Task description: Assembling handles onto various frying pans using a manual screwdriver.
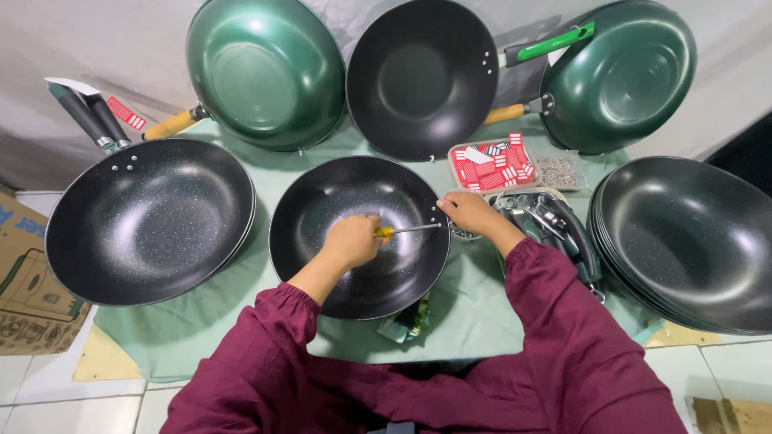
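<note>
At centre of the green cloth: a black speckled wok (359, 237) lies open side up, just in front of the person.
Screwdriver: a yellow-handled screwdriver (400, 231) lies level across the inside of the wok, its metal shaft pointing at the right rim.
Left hand: the left hand (352, 241) is inside the wok, fingers closed tight around the yellow handle.
Right hand: the right hand (469, 212) rests at the wok's right rim, fingertips pinched together where the screwdriver's tip meets the rim; what they pinch is too small to tell.
Sleeves: both arms wear maroon sleeves (555, 321) gathered at the wrist.
Beside the right hand: a heap of dark pan handles (555, 225) lies just right of the wok, and a clear tray of red-and-white tags (494, 165) sits behind it, next to a small tray of metal fittings (557, 172).
Left side: a larger speckled wok (149, 221) with a black handle sits near the centre one.
Right side: a stack of dark woks (691, 241) without handles.
Back row: a green wok (265, 68), a black wok (420, 76) with a green handle, and another green wok (619, 76) lean against the grey backdrop.
Floor at left: a cardboard box (24, 281).
</note>
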